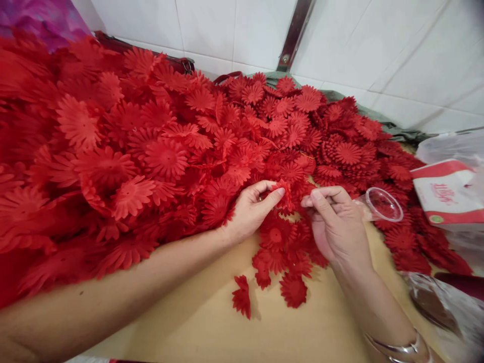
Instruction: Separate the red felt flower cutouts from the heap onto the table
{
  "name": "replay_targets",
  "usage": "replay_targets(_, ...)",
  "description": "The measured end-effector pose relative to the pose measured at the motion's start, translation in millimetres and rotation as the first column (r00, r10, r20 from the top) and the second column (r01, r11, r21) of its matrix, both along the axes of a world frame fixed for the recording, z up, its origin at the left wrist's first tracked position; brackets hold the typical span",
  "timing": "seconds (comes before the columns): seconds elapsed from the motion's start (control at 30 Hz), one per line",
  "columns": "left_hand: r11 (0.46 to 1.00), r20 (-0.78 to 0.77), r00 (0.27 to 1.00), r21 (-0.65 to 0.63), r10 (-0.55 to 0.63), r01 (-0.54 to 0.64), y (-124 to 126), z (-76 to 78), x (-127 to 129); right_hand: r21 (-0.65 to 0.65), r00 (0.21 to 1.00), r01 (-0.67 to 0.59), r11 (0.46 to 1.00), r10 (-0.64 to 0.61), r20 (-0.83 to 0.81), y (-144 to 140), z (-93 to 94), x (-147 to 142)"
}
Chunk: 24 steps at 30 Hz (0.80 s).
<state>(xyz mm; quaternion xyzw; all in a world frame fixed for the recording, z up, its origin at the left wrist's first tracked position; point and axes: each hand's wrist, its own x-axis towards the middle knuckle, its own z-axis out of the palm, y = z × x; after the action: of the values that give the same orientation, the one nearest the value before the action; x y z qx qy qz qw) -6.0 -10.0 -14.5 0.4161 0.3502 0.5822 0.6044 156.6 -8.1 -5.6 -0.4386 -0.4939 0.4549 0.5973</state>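
Note:
My left hand pinches a small red fabric flower between thumb and fingers, in the middle of the view. Just to its right, my right hand has thumb and forefinger pressed together; whatever lies between them is too small to make out. Below the hands, several red flower pieces lie loosely on the tan tabletop. One cupped flower piece rests apart near the front, with a flatter one beside it.
A large heap of red petal pieces spreads across the left and back. At right stand a clear plastic cup, a red-and-white box and a clear plastic bag. A white tiled wall rises behind.

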Motion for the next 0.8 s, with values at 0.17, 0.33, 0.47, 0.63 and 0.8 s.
replay_targets(0.17,1.000,-0.004,1.000,-0.001,-0.005,0.005,0.1,0.0,-0.1,0.003,1.000,0.002,1.000,-0.002,-0.003,2.2,-1.9,2.3)
replay_targets(0.33,1.000,-0.016,1.000,0.001,0.000,0.000,0.4,-0.2,-0.4,-0.021,0.997,-0.063,0.998,0.062,-0.052,3.2,-2.6,4.0)
replay_targets(0.47,1.000,-0.017,1.000,0.007,-0.005,0.005,0.1,0.3,-0.2,-0.047,0.993,-0.070,0.996,0.065,-0.098,1.8,-0.9,2.4)
replay_targets(0.63,1.000,-0.016,1.000,0.012,-0.004,0.005,-0.1,0.0,0.1,-0.042,0.985,-0.122,0.992,0.116,-0.127,-0.7,2.0,1.1)
replay_targets(0.8,0.999,-0.021,1.000,0.034,0.000,0.001,0.6,-1.5,-0.2,-0.010,0.983,-0.150,0.989,0.148,-0.111,0.0,0.7,3.3)
